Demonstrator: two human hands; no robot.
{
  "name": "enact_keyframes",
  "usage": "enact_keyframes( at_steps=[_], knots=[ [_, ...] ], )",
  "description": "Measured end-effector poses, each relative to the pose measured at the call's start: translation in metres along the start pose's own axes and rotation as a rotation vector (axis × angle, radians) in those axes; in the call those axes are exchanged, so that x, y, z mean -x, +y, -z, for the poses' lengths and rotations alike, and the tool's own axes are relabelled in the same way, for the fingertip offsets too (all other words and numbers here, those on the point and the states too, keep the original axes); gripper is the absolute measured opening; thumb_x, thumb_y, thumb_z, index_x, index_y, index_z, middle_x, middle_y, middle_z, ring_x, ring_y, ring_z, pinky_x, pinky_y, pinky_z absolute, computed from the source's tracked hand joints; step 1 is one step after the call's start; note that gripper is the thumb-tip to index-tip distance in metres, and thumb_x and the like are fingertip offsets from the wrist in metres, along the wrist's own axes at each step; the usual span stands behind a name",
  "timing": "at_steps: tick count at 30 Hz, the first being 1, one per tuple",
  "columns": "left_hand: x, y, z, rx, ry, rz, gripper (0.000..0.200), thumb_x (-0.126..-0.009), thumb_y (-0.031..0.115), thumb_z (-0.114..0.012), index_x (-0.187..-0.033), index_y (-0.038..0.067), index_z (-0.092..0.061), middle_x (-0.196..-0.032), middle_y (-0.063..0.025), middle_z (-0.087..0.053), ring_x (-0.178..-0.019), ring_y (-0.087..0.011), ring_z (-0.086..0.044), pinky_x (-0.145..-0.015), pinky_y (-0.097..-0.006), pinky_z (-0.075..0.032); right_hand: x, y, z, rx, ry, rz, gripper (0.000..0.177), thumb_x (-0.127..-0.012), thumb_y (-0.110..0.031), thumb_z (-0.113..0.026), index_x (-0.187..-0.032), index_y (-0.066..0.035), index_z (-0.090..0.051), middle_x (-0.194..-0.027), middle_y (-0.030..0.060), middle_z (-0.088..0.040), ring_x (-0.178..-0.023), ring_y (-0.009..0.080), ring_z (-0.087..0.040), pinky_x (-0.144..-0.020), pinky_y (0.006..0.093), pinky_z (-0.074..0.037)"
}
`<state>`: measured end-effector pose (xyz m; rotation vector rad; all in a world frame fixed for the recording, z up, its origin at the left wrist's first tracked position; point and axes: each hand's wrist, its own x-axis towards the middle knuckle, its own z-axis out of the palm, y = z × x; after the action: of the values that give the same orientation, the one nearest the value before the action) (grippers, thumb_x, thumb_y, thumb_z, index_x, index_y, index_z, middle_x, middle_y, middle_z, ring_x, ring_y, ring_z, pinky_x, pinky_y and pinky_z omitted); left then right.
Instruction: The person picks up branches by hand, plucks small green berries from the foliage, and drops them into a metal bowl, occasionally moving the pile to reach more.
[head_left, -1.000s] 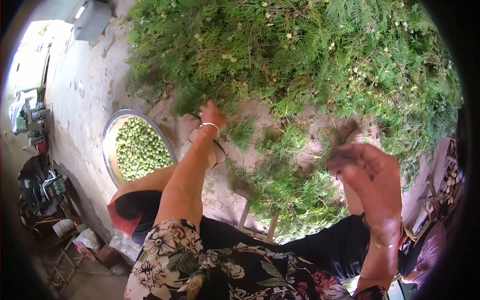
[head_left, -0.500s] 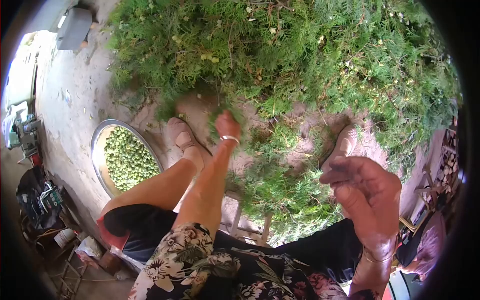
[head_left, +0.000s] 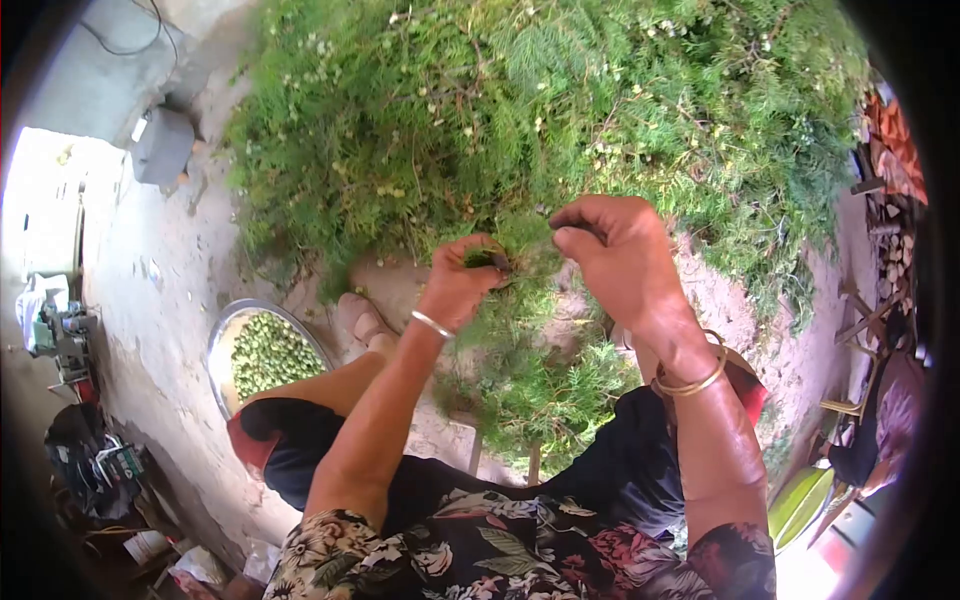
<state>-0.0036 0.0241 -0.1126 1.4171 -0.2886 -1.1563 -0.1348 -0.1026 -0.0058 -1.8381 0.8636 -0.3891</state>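
My left hand (head_left: pixel 462 284), with a silver bangle at the wrist, is closed in a pinch on a leafy evergreen sprig (head_left: pixel 528 242). The sprig's feathery green tip reaches toward my right hand (head_left: pixel 632 262), which wears gold-coloured bangles. Thumb and fingers of the right hand are drawn together beside the sprig; whatever they hold, if anything, is too small to make out. Beyond both hands lies a large heap of evergreen branches (head_left: pixel 430 130) dotted with small pale cones. Loose cut sprigs (head_left: pixel 560 395) lie on the ground between my legs.
A metal basin (head_left: pixel 219 365) holding many small green cones (head_left: pixel 275 352) stands on the floor beside my left leg. A grey box-like object (head_left: pixel 163 146) sits at the upper left. Stacked wood (head_left: pixel 893 250) and clutter line the right side; tools and bags (head_left: pixel 95 455) lie at the left.
My right hand has moved forward and left, up to the sprig. My left hand has come back from low over the ground toward it. The view has tilted and shifted.
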Motion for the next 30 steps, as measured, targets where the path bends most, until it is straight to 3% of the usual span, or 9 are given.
enact_keyframes(
  at_steps=[3,6,7,8,10,17,19,26,30],
  knots=[
    [0.017,0.045,0.006,-0.543,-0.252,-0.555,0.015,-0.064,-0.007,-0.062,-0.078,-0.002,-0.057,-0.073,-0.0019,-0.061,-0.068,-0.0092,-0.056,-0.066,-0.0241,-0.046,0.002,-0.010,0.000,0.068,0.064,0.180,0.011,-0.078,-0.003,-0.061,-0.088,0.001,-0.065,-0.075,0.0198,-0.063,-0.069,0.0331,-0.064,-0.064,0.0362,-0.050],
    [0.043,0.082,0.002,-0.570,-0.293,-0.490,0.013,-0.064,-0.008,-0.061,-0.075,-0.002,-0.057,-0.073,-0.0051,-0.061,-0.069,-0.0108,-0.057,-0.067,-0.0246,-0.047,-0.001,-0.016,-0.002,0.082,0.070,0.511,0.012,-0.078,-0.003,-0.062,-0.089,0.000,-0.065,-0.076,0.0190,-0.064,-0.073,0.0328,-0.064,-0.066,0.0367,-0.050],
    [0.048,0.089,0.003,-0.669,-0.316,-0.526,0.015,-0.063,-0.009,-0.061,-0.075,-0.002,-0.058,-0.074,-0.0054,-0.061,-0.072,-0.0112,-0.059,-0.068,-0.0248,-0.047,0.002,-0.019,-0.002,-0.014,-0.095,0.297,0.014,-0.076,-0.004,-0.063,-0.088,0.000,-0.065,-0.079,0.0190,-0.064,-0.077,0.0332,-0.064,-0.069,0.0370,-0.050],
    [0.050,0.091,0.003,-0.673,-0.316,-0.526,0.015,-0.063,-0.009,-0.061,-0.075,-0.002,-0.058,-0.074,-0.0054,-0.061,-0.072,-0.0112,-0.059,-0.068,-0.0248,-0.047,0.004,-0.020,-0.003,-0.017,-0.094,0.299,0.014,-0.076,-0.004,-0.063,-0.088,0.000,-0.065,-0.079,0.0190,-0.064,-0.077,0.0332,-0.064,-0.069,0.0370,-0.050],
    [0.053,0.092,0.005,-0.685,-0.301,-0.530,0.017,-0.063,-0.010,-0.063,-0.077,-0.001,-0.059,-0.074,-0.0042,-0.062,-0.072,-0.0104,-0.058,-0.067,-0.0245,-0.047,0.005,-0.016,-0.008,-0.040,-0.400,0.120,0.016,-0.073,-0.006,-0.065,-0.088,0.001,-0.066,-0.081,0.0198,-0.064,-0.078,0.0336,-0.064,-0.070,0.0375,-0.050],
    [0.050,0.081,-0.002,-0.527,-0.228,-0.470,0.015,-0.065,-0.010,-0.064,-0.076,-0.001,-0.060,-0.073,-0.0019,-0.061,-0.070,-0.0081,-0.057,-0.066,-0.0224,-0.046,0.002,-0.008,-0.014,0.013,-0.243,0.129,0.014,-0.070,-0.007,-0.066,-0.075,0.005,-0.060,-0.072,0.0212,-0.061,-0.069,0.0325,-0.062,-0.065,0.0393,-0.048],
    [0.054,0.086,-0.004,-0.330,-0.141,-0.308,0.014,-0.066,-0.010,-0.061,-0.077,-0.001,-0.061,-0.073,-0.0010,-0.061,-0.070,-0.0074,-0.056,-0.065,-0.0218,-0.045,0.000,-0.013,-0.012,-0.014,-0.217,0.099,0.015,-0.069,-0.007,-0.066,-0.074,0.005,-0.059,-0.071,0.0208,-0.060,-0.068,0.0315,-0.062,-0.064,0.0389,-0.048],
    [0.056,0.084,0.002,-0.418,-0.192,-0.388,0.016,-0.071,-0.011,-0.053,-0.079,-0.002,-0.063,-0.073,-0.0001,-0.060,-0.070,-0.0050,-0.054,-0.061,-0.0206,-0.043,0.006,-0.003,-0.030,0.033,0.027,0.269,0.016,-0.070,-0.005,-0.068,-0.080,0.005,-0.060,-0.071,0.0192,-0.060,-0.067,0.0240,-0.063,-0.060,0.0344,-0.048],
    [0.060,0.083,-0.004,-0.355,-0.215,-0.304,0.014,-0.074,-0.007,-0.056,-0.085,-0.002,-0.063,-0.076,-0.0020,-0.060,-0.071,-0.0066,-0.055,-0.058,-0.0213,-0.044,0.009,-0.007,-0.031,-0.042,0.078,0.200,0.015,-0.070,-0.005,-0.067,-0.081,0.004,-0.060,-0.071,0.0184,-0.061,-0.066,0.0243,-0.062,-0.061,0.0346,-0.048]
  ],
)
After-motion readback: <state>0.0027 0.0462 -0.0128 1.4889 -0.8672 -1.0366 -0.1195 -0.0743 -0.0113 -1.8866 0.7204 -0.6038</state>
